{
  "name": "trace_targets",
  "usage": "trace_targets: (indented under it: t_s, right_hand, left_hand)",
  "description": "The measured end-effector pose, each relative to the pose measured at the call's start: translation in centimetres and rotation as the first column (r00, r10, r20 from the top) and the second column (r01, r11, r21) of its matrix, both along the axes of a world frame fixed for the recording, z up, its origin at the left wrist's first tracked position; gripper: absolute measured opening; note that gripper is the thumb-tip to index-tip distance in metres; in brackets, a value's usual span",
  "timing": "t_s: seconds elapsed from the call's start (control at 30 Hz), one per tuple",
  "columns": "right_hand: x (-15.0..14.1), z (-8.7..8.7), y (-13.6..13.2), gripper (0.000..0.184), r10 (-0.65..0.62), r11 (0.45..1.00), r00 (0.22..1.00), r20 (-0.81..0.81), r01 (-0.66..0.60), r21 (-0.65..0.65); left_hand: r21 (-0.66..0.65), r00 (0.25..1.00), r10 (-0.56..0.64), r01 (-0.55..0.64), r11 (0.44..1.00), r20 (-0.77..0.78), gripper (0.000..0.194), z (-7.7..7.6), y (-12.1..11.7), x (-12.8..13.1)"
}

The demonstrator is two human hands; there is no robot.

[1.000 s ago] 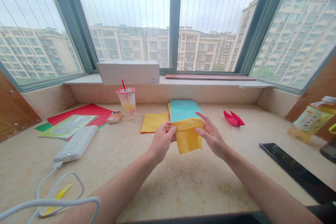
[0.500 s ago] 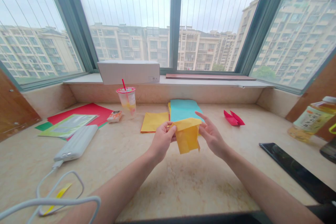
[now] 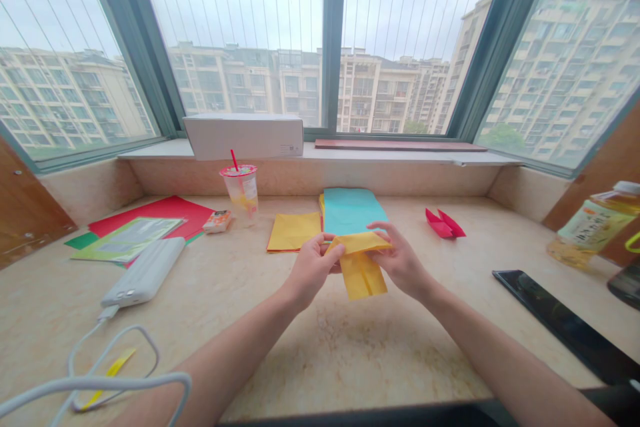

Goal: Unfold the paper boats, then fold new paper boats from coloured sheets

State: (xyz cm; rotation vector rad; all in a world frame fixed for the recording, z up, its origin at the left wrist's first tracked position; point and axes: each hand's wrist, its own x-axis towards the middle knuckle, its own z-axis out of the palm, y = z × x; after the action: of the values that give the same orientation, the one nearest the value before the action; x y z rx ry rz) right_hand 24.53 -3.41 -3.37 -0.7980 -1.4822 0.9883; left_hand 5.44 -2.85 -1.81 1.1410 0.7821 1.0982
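Note:
A folded yellow paper (image 3: 361,268) hangs above the marble counter (image 3: 320,347), gripped from both sides. My left hand (image 3: 311,270) pinches its upper left edge with thumb and fingers closed. My right hand (image 3: 401,261) holds the upper right side, fingers curled over the top fold. Behind the paper lies a light blue sheet (image 3: 350,209) on a small stack, with a flat yellow sheet (image 3: 294,231) to its left. A red folded paper piece (image 3: 445,223) sits to the right.
A plastic cup with a red straw (image 3: 241,192), a small orange packet (image 3: 219,221), red and green sheets (image 3: 150,223), a white power bank (image 3: 145,272) with cable, a black phone (image 3: 565,323), a tea bottle (image 3: 587,227) and a white box (image 3: 245,135) surround the spot.
My hands came closer together and the yellow paper narrowed into a tighter fold. My right fingers, stretched out before, now curl over its top edge.

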Motion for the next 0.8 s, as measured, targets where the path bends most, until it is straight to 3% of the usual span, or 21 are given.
trace_targets:
  t_s: [0.2,0.3,0.47,0.53,0.7,0.8]
  right_hand:
    - [0.14,0.00,0.22,0.007,-0.104,0.994,0.994,0.031,0.105,-0.041]
    - [0.33,0.32,0.05,0.017,-0.160,0.987,0.985,0.065,0.162,-0.022]
    - [0.39,0.93,-0.31,0.026,-0.024,0.998,0.999,0.044,0.026,-0.057]
    - [0.30,0.80,-0.20,0.025,-0.029,0.996,0.998,0.055,0.034,-0.084]
    - [0.13,0.04,0.15,0.043,-0.070,0.990,0.997,0.044,0.075,-0.119]
    - [0.07,-0.07,-0.17,0.054,-0.022,0.993,0.994,0.103,0.034,-0.115]
  left_hand:
    - [0.010,0.999,0.030,-0.031,0.999,0.023,0.034,-0.06,0.26,-0.04]
    - [0.019,0.999,0.037,-0.038,0.999,0.019,0.033,-0.13,0.42,-0.02]
    - [0.070,0.998,0.065,-0.064,0.996,-0.021,0.032,-0.28,0.54,-0.10]
    - [0.106,0.996,0.069,-0.063,0.992,-0.057,0.032,-0.37,0.56,-0.16]
    - [0.236,0.961,-0.008,0.076,0.969,-0.275,0.019,-0.76,0.45,-0.35]
    - [0.294,0.903,-0.033,0.175,0.940,-0.429,0.015,-0.90,0.30,-0.51]
